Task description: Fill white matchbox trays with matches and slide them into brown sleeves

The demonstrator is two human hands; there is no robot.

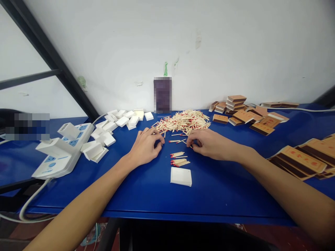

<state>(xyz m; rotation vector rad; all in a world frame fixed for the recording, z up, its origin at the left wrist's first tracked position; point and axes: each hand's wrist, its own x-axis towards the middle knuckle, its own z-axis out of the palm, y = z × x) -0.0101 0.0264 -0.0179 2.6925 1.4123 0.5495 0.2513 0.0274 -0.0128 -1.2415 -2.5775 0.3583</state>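
Right hand [206, 142]: we are curling it beside loose matches [175, 141]; whether it's pinching one, we cannot tell.
Left hand [146, 144]: we are curving it opposite, its pinch unclear.
Match pile [188, 120]: lying just beyond both hands.
White box [181, 176]: lying nearer us.

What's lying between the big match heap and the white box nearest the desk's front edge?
In the head view, a few loose matches, then small match clusters, separate the heap from the white box.
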